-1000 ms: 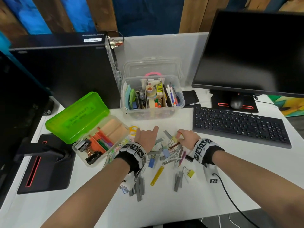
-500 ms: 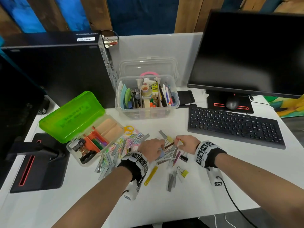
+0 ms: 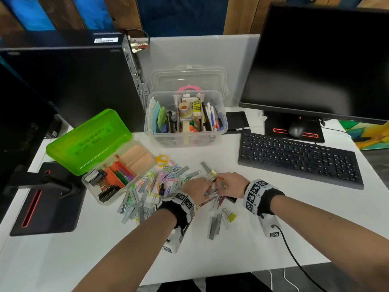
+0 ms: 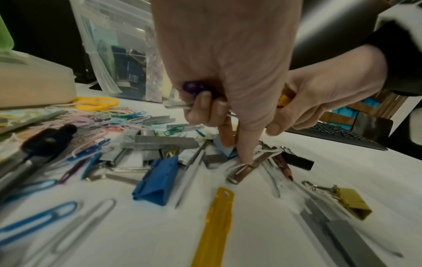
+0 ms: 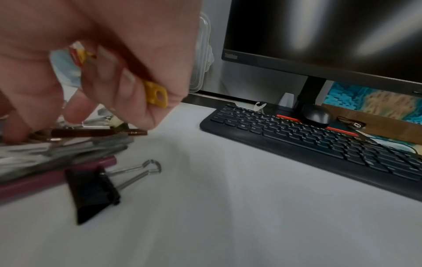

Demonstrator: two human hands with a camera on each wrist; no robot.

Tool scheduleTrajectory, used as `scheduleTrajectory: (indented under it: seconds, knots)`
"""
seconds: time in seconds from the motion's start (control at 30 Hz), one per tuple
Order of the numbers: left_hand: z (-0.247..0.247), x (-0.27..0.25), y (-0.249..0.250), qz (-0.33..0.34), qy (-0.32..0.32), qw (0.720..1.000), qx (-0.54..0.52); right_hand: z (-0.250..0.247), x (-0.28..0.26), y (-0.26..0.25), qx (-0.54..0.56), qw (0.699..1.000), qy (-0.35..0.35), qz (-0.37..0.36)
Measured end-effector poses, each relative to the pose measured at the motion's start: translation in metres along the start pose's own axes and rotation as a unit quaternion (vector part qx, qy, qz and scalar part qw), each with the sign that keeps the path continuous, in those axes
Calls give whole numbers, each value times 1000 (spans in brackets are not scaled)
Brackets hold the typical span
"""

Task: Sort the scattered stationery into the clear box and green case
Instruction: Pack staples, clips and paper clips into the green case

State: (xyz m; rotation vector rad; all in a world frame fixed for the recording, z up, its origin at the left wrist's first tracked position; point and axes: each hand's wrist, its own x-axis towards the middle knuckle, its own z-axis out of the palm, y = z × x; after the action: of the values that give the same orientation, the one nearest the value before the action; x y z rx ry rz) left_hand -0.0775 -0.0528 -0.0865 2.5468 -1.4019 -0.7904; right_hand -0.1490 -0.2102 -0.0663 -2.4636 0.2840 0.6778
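Note:
The green case (image 3: 90, 142) lies open at the left, its tray (image 3: 145, 152) holding binder clips and pens. Behind the pile stands the clear box (image 3: 221, 131), full of stationery. Paper clips (image 3: 164, 173), staple strips (image 3: 214, 226) and a yellow binder clip (image 3: 231, 217) are scattered on the white table (image 3: 273, 228). My left hand (image 3: 196, 187) is over the pile's middle. Its fingers (image 4: 205, 108) curl round a purple piece (image 4: 193, 87) and metal clips, and its forefinger touches a brown stub (image 4: 244, 171). Close beside it, my right hand (image 3: 230, 183) grips a yellow plastic piece (image 5: 157, 95).
A keyboard (image 3: 299, 159), mouse (image 3: 296, 128) and monitor (image 3: 324, 60) fill the right side. A black computer tower (image 3: 69, 81) and a black stand (image 3: 48, 197) are at the left. A black binder clip (image 5: 91, 191) and yellow strip (image 4: 217, 225) lie near my hands.
My left hand has moved right and towards me from beside the case to the pile's middle, and its fingers have curled round small pieces. My right hand stayed close by with its yellow piece.

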Motion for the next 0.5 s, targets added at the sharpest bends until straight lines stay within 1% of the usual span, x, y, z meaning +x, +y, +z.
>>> scheduleTrajectory:
  seconds: [0.13,0.23,0.37,0.5]
  knots:
    - [3,2,1,-2,15,999,35,6,-9,-2,-29,999,-15,-19]
    - [8,1,3,6,16,997,80,13,-9,-4,-69,998,-3,-7]
    - [14,-3,3,0,39,998,41,20,-7,-5,-84,996,26,17]
    - [19,-5,5,-11,41,999,30,21,-10,-2,-75,996,47,22]
